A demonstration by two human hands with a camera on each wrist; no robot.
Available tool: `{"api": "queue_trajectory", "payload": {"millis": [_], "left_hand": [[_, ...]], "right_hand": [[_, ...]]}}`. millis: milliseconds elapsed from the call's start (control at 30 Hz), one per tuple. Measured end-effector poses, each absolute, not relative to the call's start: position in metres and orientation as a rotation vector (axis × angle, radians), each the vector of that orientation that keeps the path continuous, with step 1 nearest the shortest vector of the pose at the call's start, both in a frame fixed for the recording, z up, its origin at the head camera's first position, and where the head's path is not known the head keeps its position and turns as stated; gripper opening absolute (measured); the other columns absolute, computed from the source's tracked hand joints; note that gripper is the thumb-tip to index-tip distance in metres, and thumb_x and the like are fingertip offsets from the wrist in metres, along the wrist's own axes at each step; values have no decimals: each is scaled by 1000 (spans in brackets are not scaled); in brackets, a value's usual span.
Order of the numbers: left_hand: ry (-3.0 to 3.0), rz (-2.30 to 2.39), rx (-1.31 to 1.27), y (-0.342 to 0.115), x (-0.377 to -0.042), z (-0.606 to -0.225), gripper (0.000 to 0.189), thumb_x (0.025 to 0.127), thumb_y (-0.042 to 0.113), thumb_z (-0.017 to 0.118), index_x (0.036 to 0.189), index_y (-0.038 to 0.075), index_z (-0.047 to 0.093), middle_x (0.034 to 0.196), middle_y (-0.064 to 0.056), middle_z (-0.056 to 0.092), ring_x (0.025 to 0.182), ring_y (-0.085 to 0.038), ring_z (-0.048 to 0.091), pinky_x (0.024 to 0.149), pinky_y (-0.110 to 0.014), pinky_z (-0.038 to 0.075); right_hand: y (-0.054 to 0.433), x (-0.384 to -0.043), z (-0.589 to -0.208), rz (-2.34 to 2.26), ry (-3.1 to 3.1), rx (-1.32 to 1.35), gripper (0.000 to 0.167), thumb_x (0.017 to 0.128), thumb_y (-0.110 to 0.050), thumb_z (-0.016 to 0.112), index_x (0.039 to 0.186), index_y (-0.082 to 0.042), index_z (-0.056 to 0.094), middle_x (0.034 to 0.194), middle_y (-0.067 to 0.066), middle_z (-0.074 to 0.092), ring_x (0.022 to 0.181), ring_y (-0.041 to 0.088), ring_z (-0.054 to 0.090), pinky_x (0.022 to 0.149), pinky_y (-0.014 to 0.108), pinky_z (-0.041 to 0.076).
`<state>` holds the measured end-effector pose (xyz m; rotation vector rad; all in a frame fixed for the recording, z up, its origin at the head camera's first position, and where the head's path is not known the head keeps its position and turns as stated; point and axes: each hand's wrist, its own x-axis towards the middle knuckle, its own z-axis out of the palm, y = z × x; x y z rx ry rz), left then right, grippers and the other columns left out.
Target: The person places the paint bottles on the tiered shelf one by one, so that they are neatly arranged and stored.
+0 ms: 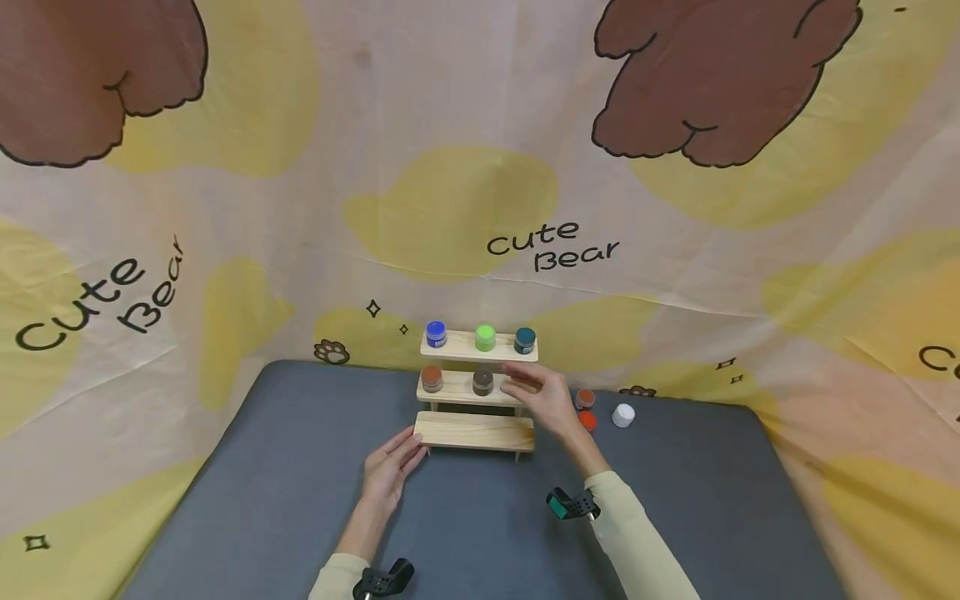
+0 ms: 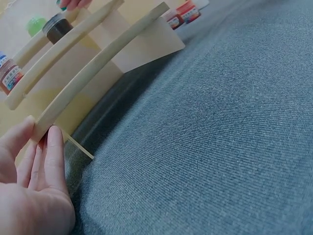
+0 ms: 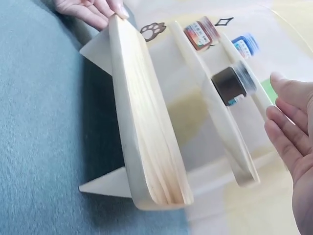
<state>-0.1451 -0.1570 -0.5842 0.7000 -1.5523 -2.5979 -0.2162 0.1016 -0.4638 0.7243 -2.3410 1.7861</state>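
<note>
A three-tier wooden display stand (image 1: 474,432) stands on the table. My left hand (image 1: 386,473) pinches the left end of its lowest board, thumb above and fingers beneath in the left wrist view. By the right end of the middle board hovers my right hand (image 1: 546,402), fingers slightly bent, with nothing visible between them in the right wrist view. Near its fingertips sits a dark brown paint jar (image 1: 483,382); an orange-brown jar (image 1: 431,379) is left of that. The top board carries a blue jar (image 1: 436,334), a light green jar (image 1: 485,337) and a teal jar (image 1: 525,340).
Right of the stand, a reddish-brown jar (image 1: 585,398), an orange-red jar (image 1: 587,421) and a white jar (image 1: 623,415) stand on the grey table (image 1: 675,500). A printed cloth (image 1: 450,217) hangs behind the table.
</note>
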Motion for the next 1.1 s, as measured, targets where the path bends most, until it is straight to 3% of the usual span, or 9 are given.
{"api": "queue_trajectory", "payload": {"millis": [200, 467, 667, 900, 1000, 1100], "left_hand": [[-1573, -2592, 700, -159, -145, -584, 50, 89, 1, 70, 134, -12, 51, 131, -25, 56, 97, -15, 69, 93, -31, 58], [-1586, -2586, 705, -159, -146, -584, 50, 89, 3, 71, 133, -11, 52, 130, -23, 57, 98, -15, 68, 93, -31, 58], [-1564, -2594, 695, -160, -146, -582, 50, 89, 0, 70, 133, -13, 51, 123, -20, 62, 95, -15, 69, 92, -32, 58], [-1549, -2601, 697, -159, -144, -583, 49, 89, 0, 70, 133, -13, 52, 125, -23, 61, 95, -16, 69, 91, -33, 59], [-1543, -2607, 687, -159, -144, -583, 50, 89, 0, 70, 134, -14, 50, 126, -24, 60, 95, -17, 69, 91, -33, 59], [-1552, -2603, 687, -160, -144, -582, 50, 89, 1, 70, 133, -13, 51, 126, -24, 60, 95, -16, 69, 91, -32, 58]], "right_hand": [[111, -206, -457, 1667, -2310, 707, 31, 84, 6, 73, 114, 12, 67, 108, 26, 68, 99, 41, 66, 87, 56, 57], [140, -205, -469, 1590, -2314, 542, 25, 84, 3, 74, 108, 9, 70, 104, 22, 71, 94, 36, 68, 85, 32, 61], [169, -218, -485, 1644, -2381, 502, 31, 85, 1, 74, 113, 12, 67, 107, 25, 69, 98, 39, 67, 85, 37, 61], [201, -240, -518, 1649, -2494, 376, 39, 85, -6, 77, 120, 6, 66, 113, 20, 69, 102, 34, 68, 78, 20, 61], [210, -243, -524, 1633, -2532, 328, 40, 85, -5, 76, 123, 5, 65, 116, 20, 68, 105, 34, 67, 79, 25, 62], [216, -245, -530, 1603, -2554, 285, 42, 85, -1, 75, 125, 5, 64, 118, 20, 67, 108, 35, 65, 87, 39, 60]]}}
